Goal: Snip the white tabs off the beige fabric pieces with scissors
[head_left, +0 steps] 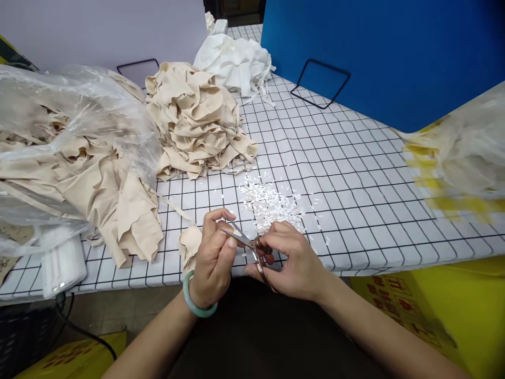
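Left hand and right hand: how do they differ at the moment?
The right hand grips the scissors by their handles, while the left hand has its fingertips up by the open blades. The left hand has a green bangle at its wrist; the right hand's wrist shows none. Both are ungloved and sit at the near edge of the checked tablecloth.

Checked-cloth table [355, 184], upright blue panel [371, 52], pale lilac panel [98, 31], greyish floor [145, 313]
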The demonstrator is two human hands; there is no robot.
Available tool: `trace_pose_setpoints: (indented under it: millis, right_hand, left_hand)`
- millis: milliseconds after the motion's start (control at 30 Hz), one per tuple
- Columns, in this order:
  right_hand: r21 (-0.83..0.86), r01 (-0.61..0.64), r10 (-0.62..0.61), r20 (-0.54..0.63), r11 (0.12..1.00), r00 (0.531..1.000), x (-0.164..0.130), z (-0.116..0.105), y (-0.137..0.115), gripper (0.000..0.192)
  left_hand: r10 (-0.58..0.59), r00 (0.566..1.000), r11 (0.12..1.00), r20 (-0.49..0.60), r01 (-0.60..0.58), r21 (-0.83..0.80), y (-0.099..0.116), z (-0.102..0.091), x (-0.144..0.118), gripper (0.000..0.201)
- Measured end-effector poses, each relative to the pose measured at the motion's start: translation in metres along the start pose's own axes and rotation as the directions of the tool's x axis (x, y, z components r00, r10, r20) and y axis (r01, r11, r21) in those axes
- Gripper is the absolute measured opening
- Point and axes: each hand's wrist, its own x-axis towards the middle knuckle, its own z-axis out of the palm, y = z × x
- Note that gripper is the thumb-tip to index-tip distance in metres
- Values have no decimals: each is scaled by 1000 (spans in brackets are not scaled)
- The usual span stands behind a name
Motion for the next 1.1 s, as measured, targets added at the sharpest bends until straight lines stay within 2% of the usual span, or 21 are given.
trace_pose_setpoints:
  millis: [200, 533, 900, 1100]
  right_hand:
    - [0, -12, 12, -10, 1000, 1000, 0, 0, -3, 38]
    - [-40, -16, 15, -14, 999, 1000, -8, -1, 5, 40]
    - [-110, -31, 20, -106, 993, 994, -30, -8, 24, 42]
    - [-112, -69, 49, -173, 991, 984, -38, -2, 36, 44]
  left_hand:
    - [11, 1000, 999, 3, -11, 45, 2, 0, 2, 30]
    - [15, 998, 1000, 57, -16, 20, 2, 3, 3, 28]
    - [64, 985, 998, 161, -61, -20, 0, 21, 13, 27]
    - [15, 977, 998, 213, -3, -58, -7, 31, 15, 27]
